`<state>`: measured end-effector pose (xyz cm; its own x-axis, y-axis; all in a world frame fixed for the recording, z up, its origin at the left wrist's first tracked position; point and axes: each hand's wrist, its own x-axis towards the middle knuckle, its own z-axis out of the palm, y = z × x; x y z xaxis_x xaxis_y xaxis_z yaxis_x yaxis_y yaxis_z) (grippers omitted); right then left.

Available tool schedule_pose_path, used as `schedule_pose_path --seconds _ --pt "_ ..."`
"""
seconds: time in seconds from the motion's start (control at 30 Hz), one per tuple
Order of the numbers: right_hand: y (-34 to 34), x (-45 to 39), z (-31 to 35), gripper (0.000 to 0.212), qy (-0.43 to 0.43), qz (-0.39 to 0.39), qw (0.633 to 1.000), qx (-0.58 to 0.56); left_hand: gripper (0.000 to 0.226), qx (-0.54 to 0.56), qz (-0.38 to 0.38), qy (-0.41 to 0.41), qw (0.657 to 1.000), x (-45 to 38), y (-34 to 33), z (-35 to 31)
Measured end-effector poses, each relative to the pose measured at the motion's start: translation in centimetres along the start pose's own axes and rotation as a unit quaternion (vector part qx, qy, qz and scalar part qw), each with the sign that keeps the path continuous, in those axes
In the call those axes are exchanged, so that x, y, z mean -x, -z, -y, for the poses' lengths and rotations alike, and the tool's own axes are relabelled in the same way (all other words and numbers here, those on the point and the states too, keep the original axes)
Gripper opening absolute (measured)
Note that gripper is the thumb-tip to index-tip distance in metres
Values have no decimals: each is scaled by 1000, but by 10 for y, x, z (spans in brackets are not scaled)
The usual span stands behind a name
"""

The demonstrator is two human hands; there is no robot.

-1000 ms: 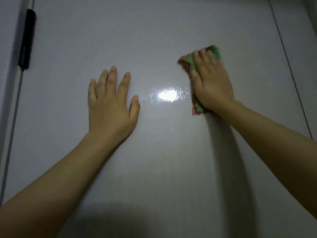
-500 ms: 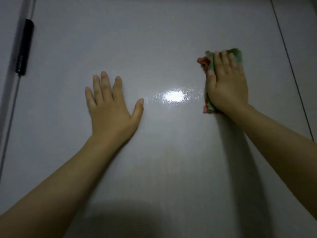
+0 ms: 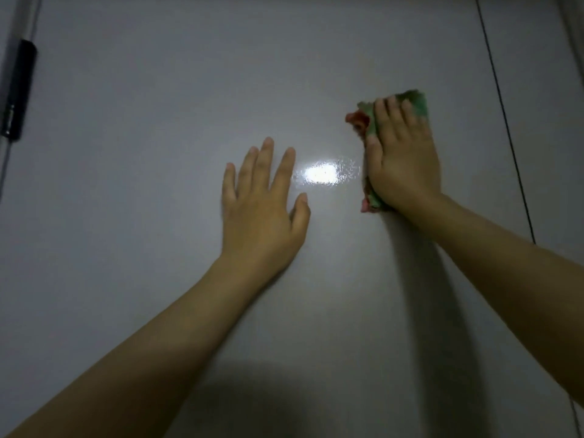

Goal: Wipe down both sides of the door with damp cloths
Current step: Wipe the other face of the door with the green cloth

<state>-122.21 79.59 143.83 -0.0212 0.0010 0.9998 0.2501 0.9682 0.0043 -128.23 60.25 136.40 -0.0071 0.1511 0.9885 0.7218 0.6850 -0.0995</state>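
Head view is filled almost wholly by the door (image 3: 158,279), a pale, glossy panel on which a bright patch of reflected light is seen just above centre. A thin dark line, apparently the door's edge or a groove, is seen running down at about three o'clock, and a black hinge (image 3: 17,90) is fixed at about nine to ten o'clock on the far left margin. The left hand (image 3: 262,203) is laid flat against the panel near the middle, fingers straight and spread, nothing being held; it is judged to be placed there to brace the door so that it is not pushed away under the wiping pressure. The right hand (image 3: 401,159) is set at about two o'clock from centre, its fingers extended over a bunched green and reddish cloth (image 3: 363,121) which is pressed against the surface beneath the palm. The cloth is thus kept in full contact with the door, and its folded bulk is probably meant to give a firm pad. One side only is shown; how much has been wiped cannot be told.
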Motion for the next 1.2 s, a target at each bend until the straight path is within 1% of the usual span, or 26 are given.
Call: schedule_pose_path --seconds 0.03,0.07,0.13,0.2,0.27,0.33,0.4,0.43,0.47,0.5,0.57,0.63,0.67,0.7,0.73,0.8,0.83,0.87,0.9,0.93,0.97,1.07,1.1,1.13,1.17,1.2 --pt "-2 12 7 53 12 -7 1000 5 65 -2 2 -2 1000 0 -2 -5" --pt "-3 31 12 53 56 -6 998 6 65 -3 1 -6 1000 0 -4 -10" --pt "-3 72 9 54 167 25 986 4 64 -2 -2 -17 1000 0 -8 -20" --pt "6 86 -19 54 237 63 969 18 63 3 2 -25 1000 0 -12 -29" --pt "14 69 -53 54 213 54 975 28 63 9 14 -32 999 0 -16 -36" --pt "20 43 -79 56 93 35 995 15 60 8 23 -35 999 2 -20 -42" --pt "15 28 -84 58 -28 16 999 5 57 10 29 -29 999 4 -25 -47" --pt "12 30 -77 58 -61 6 998 5 57 11 30 -26 999 5 -28 -51" --pt "9 38 -68 57 -66 0 998 10 58 8 30 -26 999 5 -30 -56" --pt "6 52 -59 56 -36 1 999 11 58 0 29 -30 999 5 -34 -61" --pt "3 85 -54 54 85 25 996 6 59 -24 26 -41 999 2 -40 -72" --pt "8 99 -75 53 208 60 976 17 61 -36 29 -36 998 -1 -45 -79" --pt "12 94 -92 53 233 70 970 27 62 -41 32 -32 998 -1 -47 -82" --pt "16 85 -108 53 223 69 972 37 61 -51 32 -30 998 -1 -49 -83" --pt "19 73 -122 53 181 61 981 40 62 -63 30 -27 997 -1 -51 -86" --pt "23 47 -143 55 32 24 999 17 66 -84 31 -17 996 -1 -53 -92" --pt "22 40 -146 56 -38 4 999 9 70 -90 34 -8 995 -3 -54 -96" --pt "20 39 -140 56 -86 -10 996 3 73 -93 37 2 995 -4 -55 -100" --pt "18 46 -131 56 -104 -19 994 -1 76 -94 40 12 995 -5 -56 -104" --pt "17 59 -120 56 -88 -20 996 -7 78 -97 41 20 994 -6 -58 -107" --pt "15 77 -112 57 -38 -8 999 -11 79 -102 41 26 994 -6 -60 -109" --pt "20 122 -128 54 173 74 982 18 82 -113 31 30 993 -6 -63 -110" --pt "25 118 -145 54 215 87 973 23 83 -111 28 29 993 -6 -64 -109" --pt "28 109 -163 53 220 84 971 28 84 -111 28 28 993 -6 -64 -109" --pt "30 97 -178 53 188 72 979 29 84 -112 30 26 993 -5 -64 -109" --pt "33 82 -190 54 124 53 991 22 85 -112 34 27 993 -5 -64 -110"
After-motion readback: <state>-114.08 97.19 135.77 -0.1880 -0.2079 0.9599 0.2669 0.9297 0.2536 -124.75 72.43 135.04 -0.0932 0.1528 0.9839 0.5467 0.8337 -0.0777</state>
